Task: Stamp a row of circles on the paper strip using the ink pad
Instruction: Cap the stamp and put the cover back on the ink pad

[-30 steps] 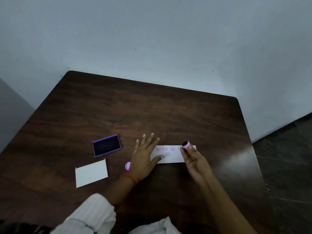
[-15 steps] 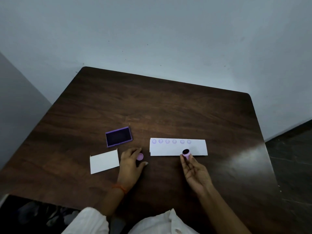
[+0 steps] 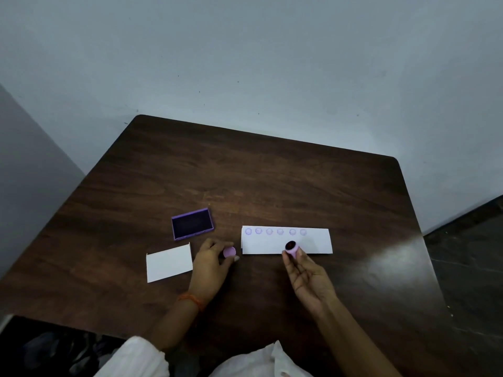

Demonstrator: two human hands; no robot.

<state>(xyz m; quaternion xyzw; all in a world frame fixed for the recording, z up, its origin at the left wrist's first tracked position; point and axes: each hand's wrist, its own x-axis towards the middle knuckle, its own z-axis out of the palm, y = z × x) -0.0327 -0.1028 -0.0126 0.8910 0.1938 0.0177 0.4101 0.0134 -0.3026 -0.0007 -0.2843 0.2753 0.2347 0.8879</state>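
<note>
Table layout, left to right: card, ink pad, cap, paper strip.

Ink pad (image 3: pixel 192 223) lies behind card (image 3: pixel 169 263). Cap (image 3: pixel 229 251) sits between card and paper strip (image 3: pixel 313 243); stamp (image 3: pixel 291 248) at strip's near edge.

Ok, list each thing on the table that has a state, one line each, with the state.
Purple rectangular ink pad: open, dark pad exposed.
White paper strip: flat, six purple circles along its far edge.
Small lilac round stamp: held in right hand, inked face up.
Lilac round cap: off the stamp, in left hand.
Small white card: flat, blank.
</note>
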